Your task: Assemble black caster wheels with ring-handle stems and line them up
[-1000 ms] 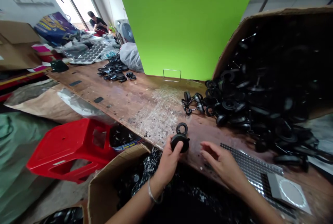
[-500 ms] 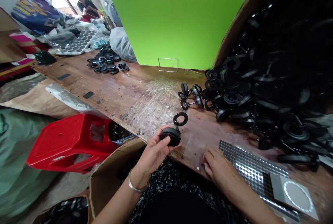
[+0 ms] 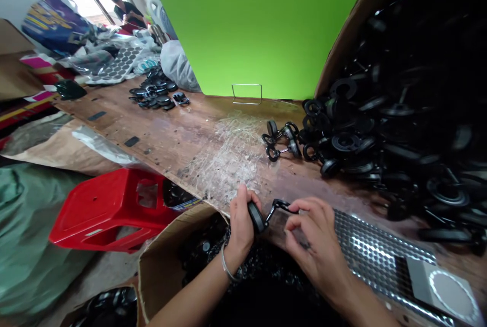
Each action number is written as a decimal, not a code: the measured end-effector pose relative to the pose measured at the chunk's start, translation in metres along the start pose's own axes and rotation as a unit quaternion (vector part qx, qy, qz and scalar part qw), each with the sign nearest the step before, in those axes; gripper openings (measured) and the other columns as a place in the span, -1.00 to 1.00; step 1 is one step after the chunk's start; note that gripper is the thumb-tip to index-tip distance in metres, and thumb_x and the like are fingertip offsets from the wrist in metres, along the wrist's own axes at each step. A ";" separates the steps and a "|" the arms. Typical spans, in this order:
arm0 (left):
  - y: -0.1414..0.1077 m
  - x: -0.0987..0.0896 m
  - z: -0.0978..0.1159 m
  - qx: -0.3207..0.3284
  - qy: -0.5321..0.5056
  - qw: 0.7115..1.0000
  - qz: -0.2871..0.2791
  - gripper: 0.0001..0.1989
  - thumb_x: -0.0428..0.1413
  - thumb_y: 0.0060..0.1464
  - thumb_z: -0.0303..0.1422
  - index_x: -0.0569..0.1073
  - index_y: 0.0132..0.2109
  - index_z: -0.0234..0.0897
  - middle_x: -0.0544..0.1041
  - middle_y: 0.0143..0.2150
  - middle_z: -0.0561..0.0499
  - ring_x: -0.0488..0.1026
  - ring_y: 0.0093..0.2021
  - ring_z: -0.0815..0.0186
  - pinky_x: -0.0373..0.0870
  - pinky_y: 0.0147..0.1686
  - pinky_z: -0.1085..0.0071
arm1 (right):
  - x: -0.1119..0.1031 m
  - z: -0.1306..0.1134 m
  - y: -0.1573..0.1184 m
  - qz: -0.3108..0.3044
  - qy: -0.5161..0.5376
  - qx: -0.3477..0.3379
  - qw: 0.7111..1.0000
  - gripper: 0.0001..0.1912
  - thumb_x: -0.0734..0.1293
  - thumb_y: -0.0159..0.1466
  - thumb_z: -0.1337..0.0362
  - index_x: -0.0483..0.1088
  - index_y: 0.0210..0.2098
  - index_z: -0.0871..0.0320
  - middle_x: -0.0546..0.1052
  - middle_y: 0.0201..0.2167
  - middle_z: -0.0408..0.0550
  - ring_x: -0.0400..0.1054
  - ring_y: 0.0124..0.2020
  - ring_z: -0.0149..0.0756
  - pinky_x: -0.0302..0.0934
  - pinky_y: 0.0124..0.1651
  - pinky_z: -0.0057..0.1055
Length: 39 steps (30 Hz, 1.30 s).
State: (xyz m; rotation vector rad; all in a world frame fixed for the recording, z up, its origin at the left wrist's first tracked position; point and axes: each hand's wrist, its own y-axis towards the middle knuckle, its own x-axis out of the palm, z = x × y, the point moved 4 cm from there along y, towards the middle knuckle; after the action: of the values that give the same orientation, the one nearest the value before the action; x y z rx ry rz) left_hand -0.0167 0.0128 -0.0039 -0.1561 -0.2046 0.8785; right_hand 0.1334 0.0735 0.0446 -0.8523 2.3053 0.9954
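My left hand (image 3: 242,223) grips a black stand by its thick round base (image 3: 257,217). A shiny arm joins that base to a black ring (image 3: 283,205), which points right. My right hand (image 3: 317,238) is at the ring, fingertips against or very close to its right end. Its thumb and a finger are bent toward each other; whether a small piece sits between them I cannot make out. Under and beside the right wrist lies a silvery sheet with rows of small round dots (image 3: 375,246). A grey square card with a pale ring (image 3: 452,291) rests on its right end.
Similar stands (image 3: 283,140) lie ahead, beside a big heap (image 3: 350,144) spilling from a carton. A green panel (image 3: 258,28) rises behind the wooden table (image 3: 178,139). More black parts (image 3: 154,91) lie far left. A red stool (image 3: 110,210) and an open carton (image 3: 160,271) stand below.
My left hand has turned the stand, so its ring now points right instead of up. My right hand has risen from the sheet's edge to the ring.
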 end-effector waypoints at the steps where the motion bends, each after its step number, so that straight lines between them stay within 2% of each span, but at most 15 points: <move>1: -0.002 0.001 0.003 0.019 0.023 1.000 -0.001 -0.33 -0.19 0.21 0.11 0.34 -0.64 -0.26 0.31 -0.70 0.02 0.24 -0.64 0.38 0.16 -0.57 0.44 | 0.003 -0.002 0.003 -0.001 -0.003 -0.005 1.000 -0.87 0.24 0.23 0.47 0.29 -0.33 0.10 0.34 -0.11 -0.02 0.15 0.04 -0.14 0.05 0.09 -0.13; 5: -0.007 0.005 0.013 0.078 0.073 0.994 -0.011 -0.33 -0.21 0.23 0.09 0.34 -0.65 -0.25 0.28 -0.69 0.03 0.21 -0.61 0.36 0.15 -0.51 0.41 | 0.020 0.003 0.008 -0.023 0.013 0.009 1.000 -0.87 0.26 0.20 0.47 0.31 -0.37 0.10 0.36 -0.15 -0.03 0.15 0.01 -0.12 0.08 0.05 -0.10; 10: -0.009 0.009 0.012 0.095 0.070 0.993 -0.029 -0.33 -0.19 0.23 0.09 0.34 -0.65 -0.24 0.29 -0.67 0.03 0.21 -0.58 0.36 0.16 -0.47 0.40 | 0.028 0.005 0.010 -0.052 0.013 0.017 0.998 -0.87 0.27 0.20 0.45 0.32 -0.40 0.10 0.41 -0.23 -0.06 0.22 -0.06 -0.16 0.13 0.02 -0.11; 13: -0.004 0.008 0.008 0.042 0.041 0.998 -0.015 -0.34 -0.18 0.22 0.09 0.33 -0.66 -0.24 0.28 -0.68 0.03 0.21 -0.59 0.36 0.17 -0.47 0.40 | 0.024 -0.001 0.008 -0.057 -0.004 -0.021 0.998 -0.87 0.25 0.24 0.46 0.36 -0.33 0.10 0.43 -0.16 -0.02 0.25 0.01 -0.15 0.17 0.07 -0.07; 15: 0.000 0.007 0.005 -0.025 -0.001 1.000 0.004 -0.34 -0.19 0.21 0.09 0.31 -0.67 -0.24 0.26 -0.70 0.04 0.20 -0.62 0.37 0.17 -0.50 0.41 | 0.022 -0.009 0.001 -0.063 -0.031 -0.075 0.995 -0.79 0.23 0.27 0.48 0.38 -0.15 0.13 0.43 -0.03 0.04 0.20 0.14 -0.09 0.11 0.18 0.02; 17: 0.002 0.007 0.002 -0.072 -0.030 0.997 0.007 -0.35 -0.19 0.20 0.10 0.29 -0.67 -0.24 0.24 -0.72 0.06 0.18 -0.65 0.39 0.15 -0.54 0.43 | 0.021 -0.015 -0.007 -0.075 -0.070 -0.126 0.987 -0.65 0.21 0.29 0.50 0.33 0.05 0.20 0.40 0.07 0.11 0.11 0.25 -0.04 -0.01 0.27 0.12; 19: 0.003 0.010 0.001 -0.078 -0.019 0.997 -0.012 -0.36 -0.14 0.17 0.10 0.29 -0.67 -0.24 0.24 -0.74 0.07 0.17 -0.67 0.40 0.12 -0.57 0.44 | 0.020 -0.017 -0.015 -0.087 -0.105 -0.147 0.980 -0.59 0.19 0.29 0.52 0.27 0.13 0.26 0.38 0.13 0.16 0.03 0.31 0.02 -0.10 0.30 0.18; 21: 0.002 0.012 0.001 -0.056 0.017 0.998 -0.038 -0.37 -0.10 0.16 0.10 0.30 -0.68 -0.24 0.24 -0.76 0.07 0.16 -0.69 0.41 0.11 -0.58 0.44 | 0.017 -0.012 -0.020 -0.100 -0.121 -0.138 0.978 -0.57 0.19 0.29 0.51 0.28 0.14 0.24 0.32 0.19 0.17 -0.02 0.33 0.08 -0.10 0.28 0.23; 24: 0.002 0.013 0.001 -0.016 0.048 0.997 -0.055 -0.38 -0.11 0.17 0.08 0.31 -0.67 -0.25 0.27 -0.76 0.06 0.19 -0.69 0.41 0.14 -0.57 0.45 | 0.002 0.005 -0.026 -0.072 -0.101 -0.104 0.987 -0.63 0.23 0.28 0.45 0.33 0.08 0.13 0.25 0.22 0.15 -0.04 0.33 0.12 -0.01 0.22 0.22; 26: 0.004 0.011 0.000 -0.003 0.050 0.998 -0.045 -0.39 -0.12 0.18 0.06 0.32 -0.66 -0.25 0.28 -0.76 0.06 0.21 -0.69 0.41 0.15 -0.57 0.46 | -0.013 0.022 -0.031 -0.019 -0.097 -0.051 0.994 -0.75 0.27 0.28 0.40 0.39 -0.05 0.10 0.30 0.13 0.13 0.05 0.27 0.09 0.05 0.18 0.18; 28: 0.006 0.009 -0.001 -0.001 0.048 0.998 -0.027 -0.40 -0.11 0.18 0.05 0.32 -0.66 -0.25 0.27 -0.75 0.07 0.21 -0.69 0.41 0.14 -0.58 0.46 | -0.019 0.038 -0.041 -0.006 -0.114 0.009 0.993 -0.88 0.28 0.27 0.38 0.41 -0.21 0.10 0.36 0.00 0.10 0.15 0.17 0.05 0.08 0.13 0.16; 30: 0.008 0.007 -0.001 -0.001 0.049 0.999 -0.019 -0.41 -0.10 0.18 0.04 0.32 -0.65 -0.25 0.27 -0.75 0.07 0.21 -0.69 0.41 0.14 -0.58 0.47 | -0.015 0.049 -0.051 -0.041 -0.134 0.036 0.990 -0.91 0.28 0.26 0.38 0.41 -0.30 0.09 0.38 -0.07 0.08 0.16 0.12 0.05 0.09 0.09 0.15; 33: 0.007 0.007 0.000 0.003 0.061 0.998 -0.016 -0.41 -0.11 0.18 0.04 0.33 -0.65 -0.25 0.29 -0.74 0.05 0.22 -0.68 0.40 0.14 -0.58 0.47 | -0.002 0.053 -0.061 -0.058 -0.145 0.020 0.988 -0.89 0.29 0.24 0.40 0.43 -0.32 0.08 0.41 -0.09 0.05 0.16 0.11 0.05 0.07 0.09 0.15; 36: 0.005 0.009 0.001 0.011 0.066 0.998 -0.014 -0.40 -0.12 0.19 0.03 0.33 -0.66 -0.25 0.28 -0.74 0.06 0.22 -0.68 0.40 0.14 -0.58 0.46 | 0.009 0.052 -0.060 -0.060 -0.151 0.008 0.987 -0.89 0.29 0.20 0.40 0.43 -0.37 0.09 0.45 -0.10 0.02 0.19 0.08 0.00 0.06 0.11 0.12; 39: 0.004 0.010 0.000 0.011 0.058 0.998 -0.011 -0.41 -0.10 0.18 0.03 0.32 -0.66 -0.25 0.27 -0.75 0.07 0.21 -0.69 0.40 0.14 -0.59 0.47 | 0.016 0.049 -0.052 -0.091 -0.171 0.007 0.981 -0.89 0.28 0.18 0.41 0.42 -0.38 0.10 0.47 -0.11 0.03 0.21 0.05 -0.02 0.05 0.13 0.10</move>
State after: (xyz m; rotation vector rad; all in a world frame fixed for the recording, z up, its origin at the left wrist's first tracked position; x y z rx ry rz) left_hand -0.0133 0.0226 -0.0034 -0.1838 -0.0883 0.8470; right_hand 0.1678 0.0774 -0.0195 -0.8000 1.9063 0.9606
